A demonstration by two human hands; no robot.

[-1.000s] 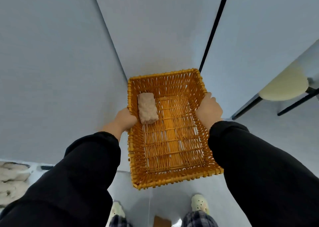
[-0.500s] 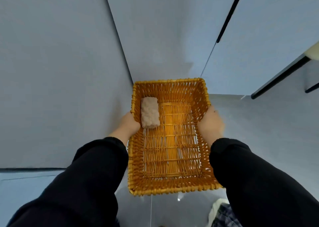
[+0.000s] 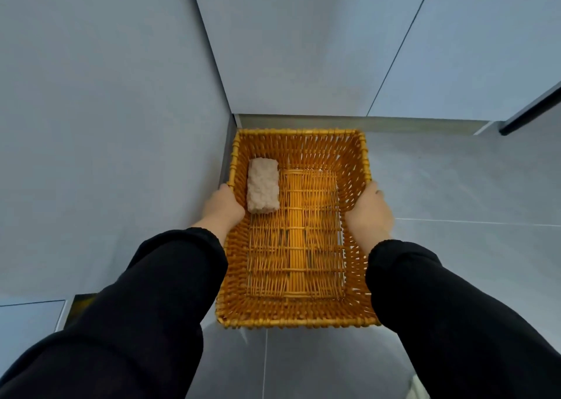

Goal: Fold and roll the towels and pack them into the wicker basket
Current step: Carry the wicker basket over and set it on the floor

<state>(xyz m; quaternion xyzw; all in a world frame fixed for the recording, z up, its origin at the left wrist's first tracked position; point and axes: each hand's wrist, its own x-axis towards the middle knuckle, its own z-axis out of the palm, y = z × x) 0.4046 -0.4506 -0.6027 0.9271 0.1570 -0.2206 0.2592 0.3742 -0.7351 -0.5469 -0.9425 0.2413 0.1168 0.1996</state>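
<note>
— Wall [image 3: 106,110], pale grey, over the upper left and top of the frame; grey tiled floor [image 3: 455,192] at right and bottom.
— And next in size?
— Black sleeves [image 3: 151,307] reaching in from both lower corners. Then an orange wicker basket [image 3: 299,322] at centre, far end close to the corner. Resting or lifted: impossible to tell.
— Hands?
— Left hand [image 3: 223,206] curled round the basket's left side, right hand [image 3: 368,210] wrapped over the right side; fingertips mostly hidden.
— Towel?
— One small beige rolled towel [image 3: 263,185] inside the basket, upper left of its bottom, just beside the left hand.
</note>
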